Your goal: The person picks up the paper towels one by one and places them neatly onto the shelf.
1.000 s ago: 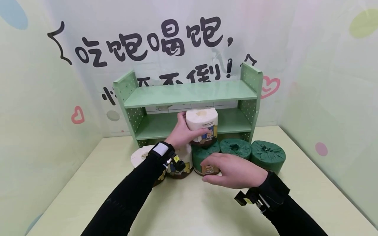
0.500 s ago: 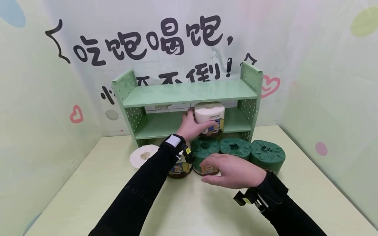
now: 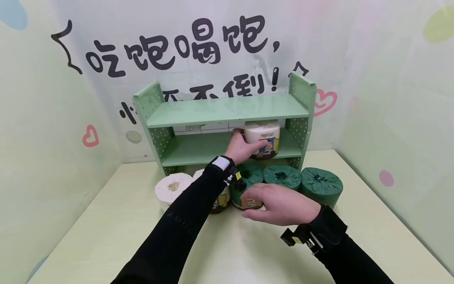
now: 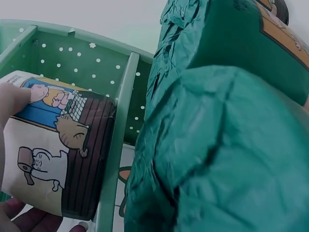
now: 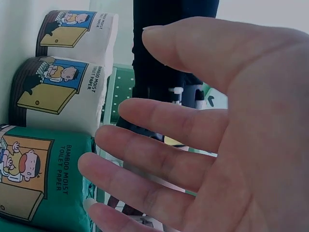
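Observation:
A white toilet roll with a cartoon print stands upright at the right part of the green rack's lower shelf. My left hand grips it from the left, thumb across the printed front. In the left wrist view the printed roll is close to the shelf board; whether it bears on it I cannot tell. My right hand hovers before the row of green rolls, fingers loosely bent. In the right wrist view the palm side of the right hand shows nothing held.
Three green-wrapped toilet rolls stand on the table before the rack. Left of them are two white toilet rolls, partly behind the left sleeve. The rack's top shelf lies above the held roll. Printed walls surround the table.
My left hand has carried the white toilet roll to the right and back, from above the green rolls into the lower shelf space. The right hand has stayed nearly still.

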`<move>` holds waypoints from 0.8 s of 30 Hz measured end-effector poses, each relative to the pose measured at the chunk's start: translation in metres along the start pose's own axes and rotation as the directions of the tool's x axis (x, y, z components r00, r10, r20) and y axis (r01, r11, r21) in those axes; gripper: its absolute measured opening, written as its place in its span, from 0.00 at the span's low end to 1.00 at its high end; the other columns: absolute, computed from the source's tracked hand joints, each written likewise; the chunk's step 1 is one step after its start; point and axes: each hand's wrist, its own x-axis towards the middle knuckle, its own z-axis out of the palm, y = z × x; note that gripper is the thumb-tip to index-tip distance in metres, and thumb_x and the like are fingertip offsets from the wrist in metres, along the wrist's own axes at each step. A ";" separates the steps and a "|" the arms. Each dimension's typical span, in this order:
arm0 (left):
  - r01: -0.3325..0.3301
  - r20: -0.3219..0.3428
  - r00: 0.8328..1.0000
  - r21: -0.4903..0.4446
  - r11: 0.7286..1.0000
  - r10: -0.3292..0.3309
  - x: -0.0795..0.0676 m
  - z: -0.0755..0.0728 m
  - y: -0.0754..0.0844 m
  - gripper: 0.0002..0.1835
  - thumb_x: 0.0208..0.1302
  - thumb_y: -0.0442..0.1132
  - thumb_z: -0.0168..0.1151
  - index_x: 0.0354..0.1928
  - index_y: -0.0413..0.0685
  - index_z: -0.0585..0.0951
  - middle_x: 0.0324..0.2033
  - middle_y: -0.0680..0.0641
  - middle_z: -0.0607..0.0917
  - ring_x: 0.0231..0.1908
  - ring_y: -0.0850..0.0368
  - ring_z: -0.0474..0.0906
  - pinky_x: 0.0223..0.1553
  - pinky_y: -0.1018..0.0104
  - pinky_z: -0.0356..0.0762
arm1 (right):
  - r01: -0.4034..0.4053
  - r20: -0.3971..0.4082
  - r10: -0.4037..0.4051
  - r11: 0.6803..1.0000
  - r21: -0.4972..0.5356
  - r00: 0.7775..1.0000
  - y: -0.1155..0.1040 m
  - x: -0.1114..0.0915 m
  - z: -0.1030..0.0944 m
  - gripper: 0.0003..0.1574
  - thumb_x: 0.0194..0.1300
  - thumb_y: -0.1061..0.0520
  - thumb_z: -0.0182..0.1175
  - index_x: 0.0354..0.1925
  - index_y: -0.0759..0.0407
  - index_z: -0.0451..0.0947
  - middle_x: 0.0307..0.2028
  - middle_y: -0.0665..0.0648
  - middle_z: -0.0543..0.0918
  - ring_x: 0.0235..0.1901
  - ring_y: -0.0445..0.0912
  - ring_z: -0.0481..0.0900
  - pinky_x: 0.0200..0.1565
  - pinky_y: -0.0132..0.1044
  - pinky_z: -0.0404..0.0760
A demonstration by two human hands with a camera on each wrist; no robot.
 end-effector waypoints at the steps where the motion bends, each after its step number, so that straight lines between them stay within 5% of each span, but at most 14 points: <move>1: -0.002 -0.002 1.000 0.003 1.000 0.002 0.003 0.002 -0.001 0.51 0.69 0.58 0.76 0.80 0.44 0.58 0.70 0.37 0.70 0.63 0.43 0.79 0.62 0.51 0.84 | 0.004 -0.003 -0.004 1.000 0.001 1.000 0.000 0.000 0.000 0.21 0.82 0.41 0.63 0.63 0.49 0.86 0.59 0.47 0.88 0.57 0.41 0.86 0.60 0.43 0.87; 8: 0.007 0.010 1.000 0.018 1.000 -0.007 0.024 0.016 -0.004 0.53 0.71 0.58 0.75 0.84 0.46 0.54 0.73 0.38 0.68 0.63 0.44 0.79 0.62 0.51 0.84 | 0.000 -0.005 0.000 1.000 0.009 1.000 0.001 -0.001 -0.002 0.20 0.81 0.42 0.64 0.61 0.49 0.87 0.58 0.47 0.88 0.55 0.40 0.86 0.60 0.42 0.87; 24: 0.039 -0.002 0.999 0.092 0.995 -0.039 0.044 0.034 0.010 0.55 0.70 0.61 0.73 0.86 0.46 0.53 0.75 0.36 0.68 0.68 0.42 0.76 0.68 0.51 0.80 | -0.009 0.001 0.009 1.000 0.018 1.000 0.002 -0.001 -0.004 0.19 0.81 0.42 0.64 0.61 0.47 0.87 0.57 0.45 0.88 0.56 0.40 0.85 0.60 0.42 0.86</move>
